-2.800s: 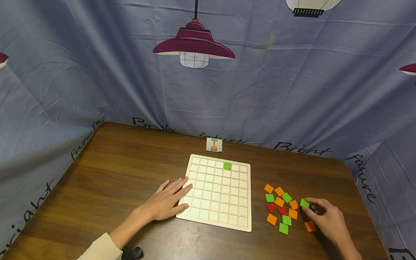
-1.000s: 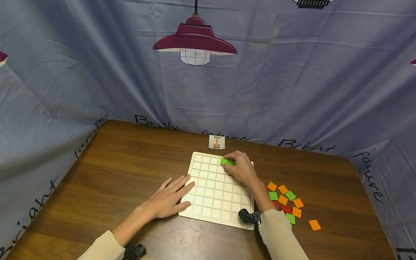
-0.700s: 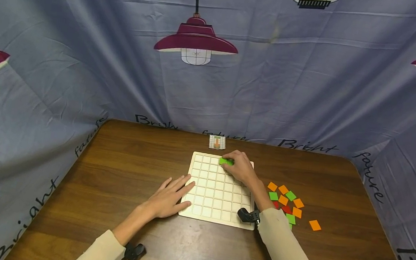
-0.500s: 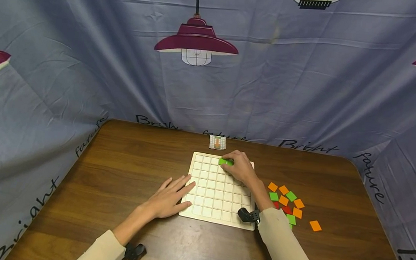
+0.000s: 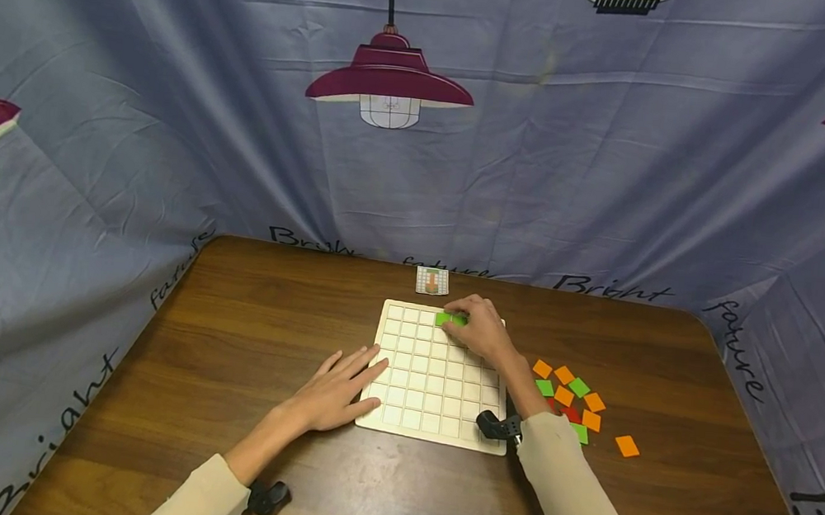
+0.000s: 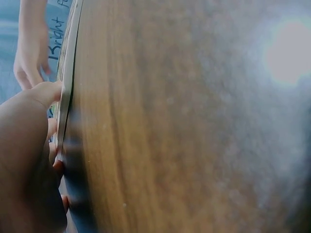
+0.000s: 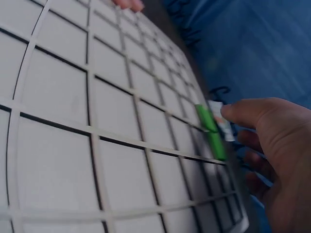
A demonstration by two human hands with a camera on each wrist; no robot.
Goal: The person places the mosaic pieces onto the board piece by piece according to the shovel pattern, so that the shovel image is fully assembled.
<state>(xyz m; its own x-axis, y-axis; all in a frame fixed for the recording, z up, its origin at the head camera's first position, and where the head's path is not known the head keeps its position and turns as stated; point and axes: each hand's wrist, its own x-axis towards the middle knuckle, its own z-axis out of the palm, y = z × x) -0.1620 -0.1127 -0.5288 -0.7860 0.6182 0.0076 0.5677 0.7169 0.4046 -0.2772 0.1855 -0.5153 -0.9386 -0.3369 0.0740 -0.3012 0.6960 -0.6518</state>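
Note:
A cream gridded board (image 5: pixel 406 435) lies on the table in the head view. My left hand (image 5: pixel 336 393) is spread flat at its left edge, fingertips resting on the rim. Two green square tiles sit side by side in the board's far row, the left tile (image 5: pixel 440 319) and the right tile (image 7: pixel 217 145). Over that far row is my right hand (image 5: pixel 480 330). In the right wrist view its thumb (image 7: pixel 238 111) stands apart from the tiles and from its loosely bent fingers, with nothing held between them.
Right of the board lie loose orange, green and red tiles, among them an orange tile (image 5: pixel 591 421) and, farther right, a lone orange tile (image 5: pixel 627 446). A small printed card (image 5: pixel 432 281) lies behind the board. A patterned curtain (image 5: pixel 258 151) borders the table.
My right hand has carried a green tile from the scattered pile to the board, left of the first one. It has just let go and drawn slightly right. My left hand stays put.

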